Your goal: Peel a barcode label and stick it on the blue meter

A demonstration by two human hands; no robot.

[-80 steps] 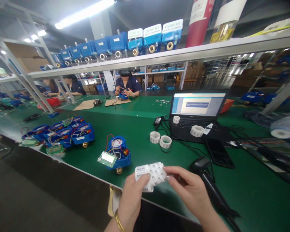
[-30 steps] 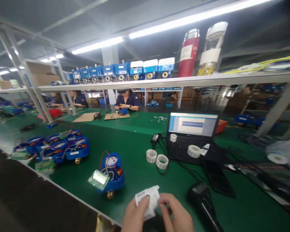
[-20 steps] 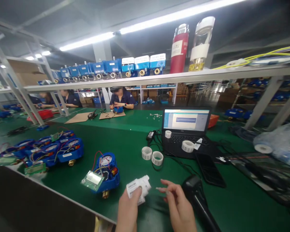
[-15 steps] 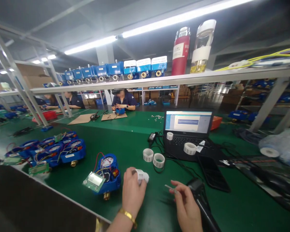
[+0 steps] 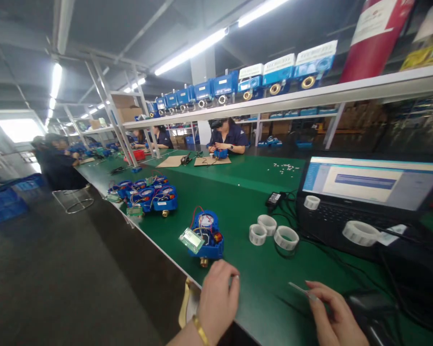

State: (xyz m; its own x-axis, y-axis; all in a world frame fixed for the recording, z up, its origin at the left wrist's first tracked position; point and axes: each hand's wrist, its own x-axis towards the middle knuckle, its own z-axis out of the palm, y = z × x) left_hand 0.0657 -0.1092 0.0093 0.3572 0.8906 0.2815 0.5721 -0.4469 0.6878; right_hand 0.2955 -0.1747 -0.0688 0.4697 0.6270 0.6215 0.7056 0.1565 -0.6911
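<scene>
My left hand (image 5: 218,299) hovers at the near edge of the green table (image 5: 245,187), just in front of an open blue meter (image 5: 204,238) with a green display board and loose wires. Its fingers are curled under, and whatever they enclose is hidden. My right hand (image 5: 334,315) is low on the right, with finger and thumb pinching a small thin label (image 5: 299,288) that sticks out to the left. A black handheld scanner (image 5: 370,307) lies right beside that hand.
Three white label rolls (image 5: 270,231) sit mid-table, and another roll (image 5: 361,232) rests on an open laptop (image 5: 368,192) at right. A cluster of blue meters (image 5: 147,194) is further left. Co-workers sit across the table and at far left. More meters line the shelf (image 5: 238,84) above.
The view has swung left. My left hand closed over the white label sheet, which no longer shows, and dropped to the table edge. My right hand pulled away with one small label.
</scene>
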